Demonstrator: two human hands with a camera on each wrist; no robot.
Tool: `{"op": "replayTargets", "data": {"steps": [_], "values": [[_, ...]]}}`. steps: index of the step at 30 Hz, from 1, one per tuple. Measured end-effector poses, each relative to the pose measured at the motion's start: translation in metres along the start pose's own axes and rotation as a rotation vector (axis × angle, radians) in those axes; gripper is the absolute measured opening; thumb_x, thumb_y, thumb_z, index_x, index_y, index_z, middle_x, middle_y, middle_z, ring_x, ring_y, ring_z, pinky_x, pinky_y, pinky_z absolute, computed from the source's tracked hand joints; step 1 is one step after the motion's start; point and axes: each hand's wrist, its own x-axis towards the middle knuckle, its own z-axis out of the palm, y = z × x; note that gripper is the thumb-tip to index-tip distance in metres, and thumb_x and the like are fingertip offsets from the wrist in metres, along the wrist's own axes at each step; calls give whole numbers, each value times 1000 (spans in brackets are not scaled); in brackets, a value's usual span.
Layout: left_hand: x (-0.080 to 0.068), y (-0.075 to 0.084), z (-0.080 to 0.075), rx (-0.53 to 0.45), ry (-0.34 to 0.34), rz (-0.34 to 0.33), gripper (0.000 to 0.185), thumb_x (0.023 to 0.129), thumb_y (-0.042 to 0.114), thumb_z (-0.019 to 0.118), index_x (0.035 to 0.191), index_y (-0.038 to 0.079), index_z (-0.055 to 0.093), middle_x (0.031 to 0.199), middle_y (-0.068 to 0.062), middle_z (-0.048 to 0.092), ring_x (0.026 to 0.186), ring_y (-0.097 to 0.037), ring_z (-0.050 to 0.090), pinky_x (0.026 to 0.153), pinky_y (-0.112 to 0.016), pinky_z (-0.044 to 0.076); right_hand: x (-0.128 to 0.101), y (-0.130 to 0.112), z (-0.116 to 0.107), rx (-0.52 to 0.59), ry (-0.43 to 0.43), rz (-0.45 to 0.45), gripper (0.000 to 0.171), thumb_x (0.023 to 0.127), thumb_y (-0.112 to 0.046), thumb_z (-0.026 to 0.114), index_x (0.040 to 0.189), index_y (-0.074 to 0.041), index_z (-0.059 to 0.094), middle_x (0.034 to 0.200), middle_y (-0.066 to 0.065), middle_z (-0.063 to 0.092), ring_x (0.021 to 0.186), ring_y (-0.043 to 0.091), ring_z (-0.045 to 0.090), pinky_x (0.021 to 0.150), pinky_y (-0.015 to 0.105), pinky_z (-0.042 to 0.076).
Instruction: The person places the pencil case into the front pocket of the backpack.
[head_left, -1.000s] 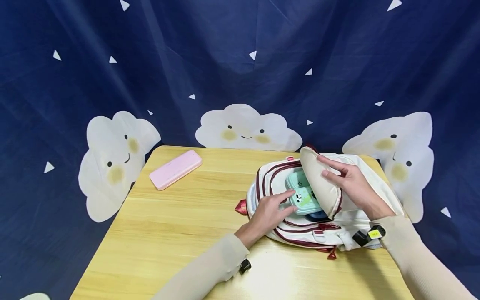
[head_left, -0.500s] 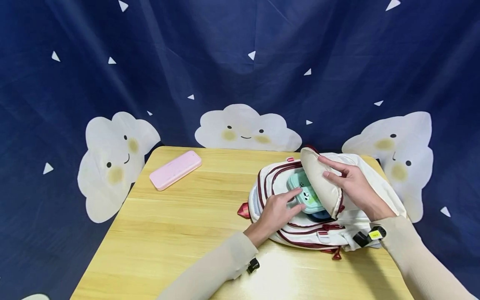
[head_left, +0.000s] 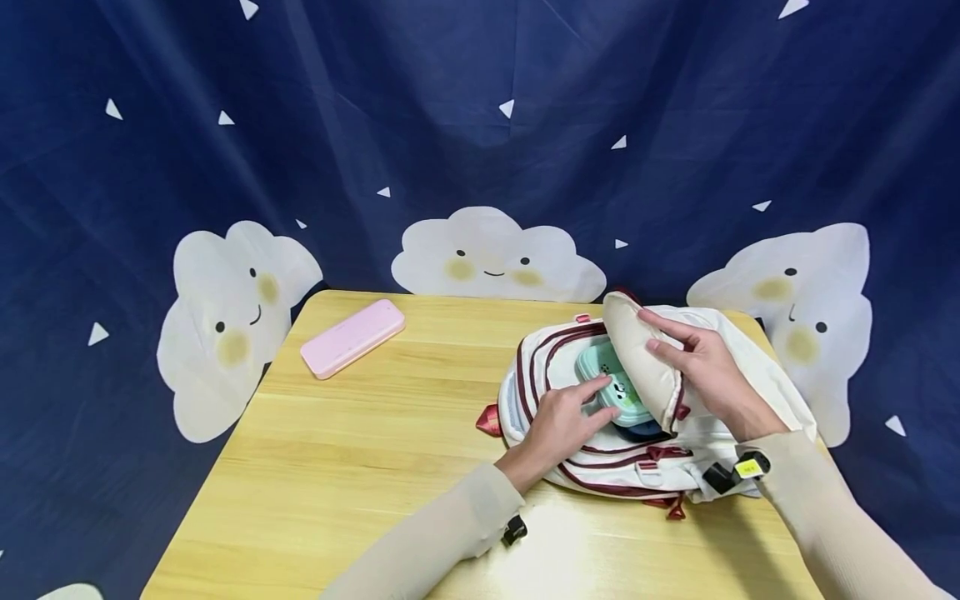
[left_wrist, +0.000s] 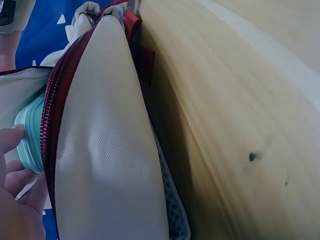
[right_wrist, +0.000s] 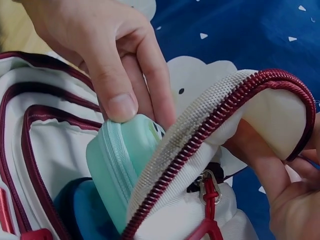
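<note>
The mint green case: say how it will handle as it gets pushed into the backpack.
The mint green case probably stays stiff: its moulded edge keeps shape under the left hand. It seems light, moved by fingertips. The floppy backpack flap, held by the right hand, may snag it.

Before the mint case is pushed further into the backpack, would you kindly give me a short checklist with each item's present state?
1. Flap held open by right hand: ok.
2. Left hand fingers on mint case: ok.
3. Case fully inside backpack: not ok, part shows at the opening.
4. Room beneath the case: cannot tell; a blue thing lies under it.
5. Zipper clear of the case: ok, teeth arch above it.
6. Pink case out of the way on table: ok.
</note>
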Motion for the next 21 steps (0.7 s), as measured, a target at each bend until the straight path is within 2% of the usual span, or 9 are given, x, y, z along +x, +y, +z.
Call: {"op": "replayTargets", "data": {"steps": [4,10,11,13,15,16,17,18,21], "values": [[1,-2,-2,-20,-17,-21,50,101,42,79,145,22,72,143,7,73,111,-12,79,90,-19,62,0,1,2,90,16,21,54,106,-6,69,154,9,51,145,-21,68,133,-14,53,101,8,52],[2,-9,-10,-56,-45,-53,51,100,41,81,147,24,71,147,8,70,123,-14,75,100,-26,62,0,1,6,98,34,47,55,106,-8,70,156,6,52,151,-17,65,137,-11,52,104,8,50],[2,-10,-11,-60,-45,-51,51,99,41,81,146,23,71,147,8,70,120,-12,76,102,-25,61,1,1,7,92,34,50,55,106,-9,70,157,6,51,152,-16,64,138,-10,51,105,8,49],[2,-12,-14,-62,-50,-38,52,99,40,82,147,23,71,148,7,70,90,-4,76,92,-19,61,1,0,9,72,36,53,55,107,-10,70,157,5,51,154,-16,63,142,-9,49,106,7,47],[1,-15,-16,-63,-54,-20,52,99,39,82,147,22,71,148,5,70,59,0,56,75,-15,57,2,-1,10,73,34,54,56,107,-10,70,157,5,51,155,-14,63,144,-7,48,107,7,46],[1,-16,-16,-58,-59,-11,52,99,39,82,147,22,71,148,5,70,52,1,43,68,-13,52,2,-1,10,71,33,55,56,107,-10,70,157,5,51,156,-14,62,145,-7,48,107,6,46],[1,-18,-17,-61,-64,-2,52,99,39,82,147,22,70,148,4,70,47,-1,33,63,-13,49,1,-2,10,69,34,55,56,107,-10,70,157,5,51,157,-13,62,145,-6,48,107,6,46],[2,-19,-17,-57,-70,5,52,99,39,81,147,22,70,148,4,70,47,1,30,62,-12,47,1,-2,11,66,34,56,56,107,-10,70,157,4,51,157,-12,61,145,-6,48,107,7,47],[2,-23,-19,-47,-89,22,50,101,40,80,146,22,71,147,4,71,48,3,31,66,-11,49,0,-2,11,90,32,63,56,107,-10,70,158,5,51,161,-6,58,144,-6,49,106,7,48]]}}
